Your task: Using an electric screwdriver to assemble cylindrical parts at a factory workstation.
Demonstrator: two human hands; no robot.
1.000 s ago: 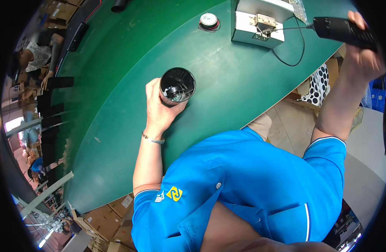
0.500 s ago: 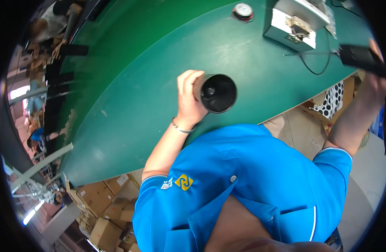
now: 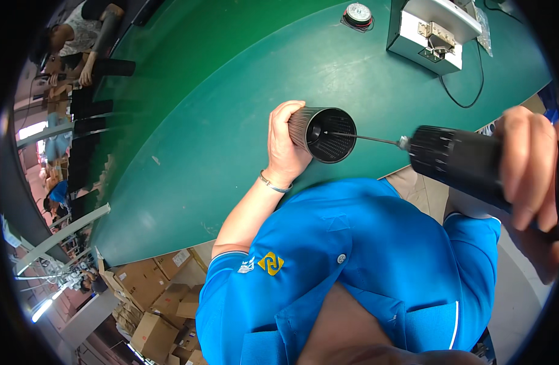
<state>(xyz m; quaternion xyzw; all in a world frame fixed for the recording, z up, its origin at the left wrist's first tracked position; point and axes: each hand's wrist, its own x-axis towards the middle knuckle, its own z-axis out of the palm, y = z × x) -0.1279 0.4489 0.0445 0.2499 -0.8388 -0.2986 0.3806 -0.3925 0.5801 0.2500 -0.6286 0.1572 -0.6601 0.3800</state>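
Observation:
Wrapped around a black ribbed cylindrical housing (image 3: pixel 301 125), my left hand (image 3: pixel 284 143) keeps it on its side with the open end facing right. My right hand (image 3: pixel 527 167) grips a black electric screwdriver (image 3: pixel 453 157) at the right. Its long thin bit (image 3: pixel 374 139) points left and reaches into the housing's open end. Inside, the tip lies near a small round part at the bottom; whether it touches a screw I cannot tell.
A white box-shaped device (image 3: pixel 422 42) with a terminal block and a black cable stands at the far right of the green table (image 3: pixel 231 121). Left of it lies a round white part with wires (image 3: pixel 357 16). Cardboard boxes (image 3: pixel 155 334) are at lower left. Another person (image 3: pixel 79 36) works at upper left.
My right hand has brought the screwdriver in from the right, and its bit has entered the housing. The housing in my left hand has shifted slightly right.

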